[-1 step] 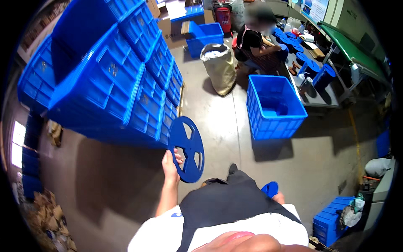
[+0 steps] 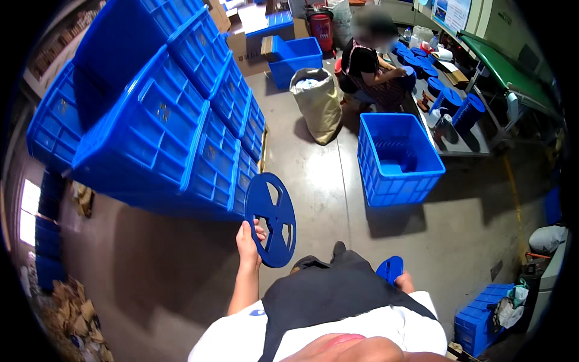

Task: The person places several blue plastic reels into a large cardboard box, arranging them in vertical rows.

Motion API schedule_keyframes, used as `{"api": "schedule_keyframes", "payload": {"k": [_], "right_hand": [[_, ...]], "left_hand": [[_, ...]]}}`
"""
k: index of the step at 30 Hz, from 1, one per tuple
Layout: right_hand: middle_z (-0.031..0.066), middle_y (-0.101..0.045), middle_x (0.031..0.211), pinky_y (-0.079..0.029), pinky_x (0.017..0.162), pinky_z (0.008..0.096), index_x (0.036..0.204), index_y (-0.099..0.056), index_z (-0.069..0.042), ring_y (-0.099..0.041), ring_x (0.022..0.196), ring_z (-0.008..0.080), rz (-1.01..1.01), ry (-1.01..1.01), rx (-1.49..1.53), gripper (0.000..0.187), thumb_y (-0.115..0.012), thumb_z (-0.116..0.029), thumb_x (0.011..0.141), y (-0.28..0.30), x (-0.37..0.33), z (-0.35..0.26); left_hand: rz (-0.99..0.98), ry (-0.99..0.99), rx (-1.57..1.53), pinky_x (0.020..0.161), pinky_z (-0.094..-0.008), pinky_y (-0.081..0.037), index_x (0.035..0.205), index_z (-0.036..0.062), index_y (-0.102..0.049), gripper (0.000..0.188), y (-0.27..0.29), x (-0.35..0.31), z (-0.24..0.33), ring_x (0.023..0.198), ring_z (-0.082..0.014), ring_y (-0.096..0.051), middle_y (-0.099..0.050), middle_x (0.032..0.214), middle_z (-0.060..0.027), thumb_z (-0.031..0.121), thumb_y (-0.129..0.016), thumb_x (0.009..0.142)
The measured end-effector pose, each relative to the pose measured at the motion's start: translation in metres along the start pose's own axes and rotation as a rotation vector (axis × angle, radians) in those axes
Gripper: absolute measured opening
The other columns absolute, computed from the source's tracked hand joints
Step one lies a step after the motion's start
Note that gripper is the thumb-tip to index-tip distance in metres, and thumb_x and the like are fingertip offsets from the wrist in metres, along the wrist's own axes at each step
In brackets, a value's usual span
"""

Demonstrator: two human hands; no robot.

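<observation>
My left hand (image 2: 248, 246) is closed on the edge of a flat blue plastic reel disc (image 2: 276, 223), its fingers reaching through one of the cut-outs. The disc is held upright beside a tall stack of blue crates. Low on my right side, my right hand (image 2: 404, 282) grips another blue reel piece (image 2: 393, 266). That piece is partly hidden by my dark apron (image 2: 344, 289), and its full shape does not show. Ahead and to the right stands an open blue crate (image 2: 401, 188), with ridged, stacked blue discs inside.
Stacked blue crates (image 2: 172, 123) rise close on my left. A beige sack (image 2: 316, 114) stands ahead on the floor. Behind the open crate, a seated co-worker (image 2: 368, 69) handles a blue reel at a worktable (image 2: 467, 143) bearing several blue reels. Another blue crate (image 2: 476, 320) lies near right.
The surroundings have shifted slightly downward in view. My hands keep their holds on the blue pieces, and a little more of the right one shows.
</observation>
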State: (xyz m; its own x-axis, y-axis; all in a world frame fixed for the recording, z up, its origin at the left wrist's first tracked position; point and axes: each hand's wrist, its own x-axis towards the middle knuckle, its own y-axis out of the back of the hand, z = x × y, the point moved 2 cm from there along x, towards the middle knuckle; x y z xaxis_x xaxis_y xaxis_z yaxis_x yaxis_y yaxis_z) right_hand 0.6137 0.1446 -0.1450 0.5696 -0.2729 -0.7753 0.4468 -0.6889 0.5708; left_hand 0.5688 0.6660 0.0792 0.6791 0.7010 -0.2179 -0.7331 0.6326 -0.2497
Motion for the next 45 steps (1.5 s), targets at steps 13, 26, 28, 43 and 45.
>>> {"api": "schedule_keyframes", "payload": {"k": [13, 26, 28, 43, 45], "right_hand": [[0.0221, -0.061, 0.099, -0.048, 0.08, 0.04, 0.1, -0.053, -0.002, -0.059, 0.095, 0.0368, 0.164, 0.708, -0.229, 0.041, -0.072, -0.011, 0.064, 0.019, 0.167, -0.458], [0.0206, -0.062, 0.101, -0.05, 0.079, 0.0386, 0.107, -0.056, -0.001, -0.061, 0.095, 0.0329, 0.062, -0.019, -0.12, 0.042, -0.071, -0.01, 0.068, 0.024, 0.209, -0.571], [0.0207, -0.062, 0.1, -0.053, 0.065, 0.0399, 0.106, -0.055, -0.002, -0.063, 0.087, 0.0334, 0.036, 0.132, -0.287, 0.039, -0.069, -0.006, 0.07, 0.016, 0.224, -0.611], [0.0155, -0.061, 0.085, -0.046, 0.072, 0.0358, 0.099, -0.052, -0.002, -0.059, 0.079, 0.0275, 0.082, 0.633, 0.143, 0.038, -0.071, -0.008, 0.067, 0.045, 0.369, -1.079], [0.011, -0.058, 0.079, -0.045, 0.069, 0.032, 0.094, -0.051, -0.002, -0.057, 0.073, 0.0197, 0.018, 0.552, 0.351, 0.031, -0.068, -0.005, 0.069, 0.033, 0.382, -1.125]], "left_hand": [[0.159, 0.086, 0.291, 0.049, -0.0219, -0.04, 0.089, -0.0022, -0.059, 0.033, -0.04, 0.231, -0.012, 0.048, -0.0081, -0.049, -0.057, 0.062, -0.0042, 0.026, -0.044, 0.094], [-0.401, -0.173, 1.032, 0.067, -0.034, -0.047, 0.098, 0.0028, -0.061, 0.025, -0.215, 0.572, 0.099, 0.075, -0.0286, -0.062, -0.063, 0.082, -0.017, 0.023, -0.057, 0.085], [-0.458, -0.135, 1.014, 0.066, -0.0336, -0.046, 0.097, 0.0025, -0.061, 0.024, -0.241, 0.623, 0.1, 0.074, -0.0289, -0.062, -0.063, 0.081, -0.0172, 0.023, -0.057, 0.085], [-0.374, -0.045, 0.62, 0.054, -0.0233, -0.041, 0.08, -0.0014, -0.058, 0.029, -0.367, 0.991, 0.128, 0.054, -0.0087, -0.051, -0.059, 0.066, -0.0043, 0.02, -0.044, 0.093], [-0.362, -0.018, 0.539, 0.052, -0.0228, -0.039, 0.087, -0.0028, -0.061, 0.034, -0.377, 1.051, 0.113, 0.053, -0.0079, -0.049, -0.058, 0.065, -0.0038, 0.023, -0.041, 0.096]]}}
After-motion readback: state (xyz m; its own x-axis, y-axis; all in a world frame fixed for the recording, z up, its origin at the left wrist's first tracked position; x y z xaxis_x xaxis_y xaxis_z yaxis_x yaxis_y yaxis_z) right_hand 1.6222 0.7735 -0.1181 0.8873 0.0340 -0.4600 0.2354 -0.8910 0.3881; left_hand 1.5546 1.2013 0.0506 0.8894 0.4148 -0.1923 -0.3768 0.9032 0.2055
